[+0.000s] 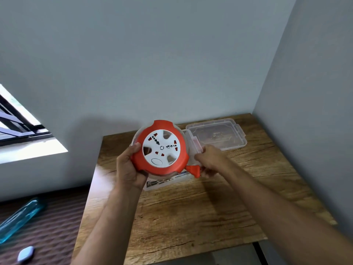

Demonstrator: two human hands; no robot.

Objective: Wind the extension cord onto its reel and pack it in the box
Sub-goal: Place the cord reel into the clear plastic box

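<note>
The left hand (129, 167) is clamped on the lower-left rim of the orange reel (159, 148), holding it in the air at the centre of the frame with its white socket face toward the camera. The right hand (209, 159), just right of the reel, is closed around something at the reel's edge; the orange plug (193, 170) sticks out just below its fingers. Whether it grips the plug, the cord or the clear plastic behind it cannot be told.

No loose cord trails anywhere, so the winding looks all but finished. The step in hand seems to be seating the plug; next the reel must go down into the box (215, 136), which lies open on the wooden table (191, 207) right of and behind the reel.

A printed card (166, 180) lies under the reel, its writing too blurred to read. No brand is legible on the reel.
</note>
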